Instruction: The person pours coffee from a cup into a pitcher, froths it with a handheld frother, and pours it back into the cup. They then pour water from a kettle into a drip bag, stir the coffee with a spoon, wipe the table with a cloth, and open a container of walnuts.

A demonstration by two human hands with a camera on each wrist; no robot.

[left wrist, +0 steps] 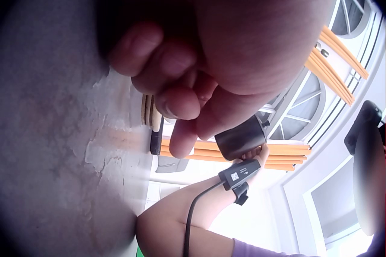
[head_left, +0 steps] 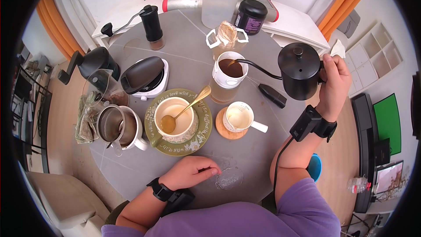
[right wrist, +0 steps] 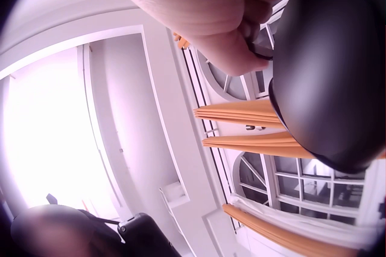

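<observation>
My right hand [head_left: 335,83] grips the handle of a black gooseneck kettle [head_left: 299,72], raised at the right of the table. Its thin spout [head_left: 263,71] reaches left to the rim of a white coffee dripper [head_left: 231,81], which holds dark brown liquid and sits on a clear ribbed glass [head_left: 224,93]. The right wrist view shows the kettle's dark body [right wrist: 329,76] close up beside the fingers. Near the front edge, my left hand [head_left: 190,173] rests on the grey table, fingers loosely curled and holding nothing, beside a small wet patch [head_left: 229,178].
A cream cup [head_left: 174,105] with a gold spoon stands on a green plate [head_left: 204,134]. Right of it, a small white-handled cup [head_left: 239,116] sits on a wooden coaster [head_left: 231,135]. A black grinder [head_left: 152,24], scale [head_left: 160,81], black jar [head_left: 251,15] and tall pitcher [head_left: 221,0] stand farther back.
</observation>
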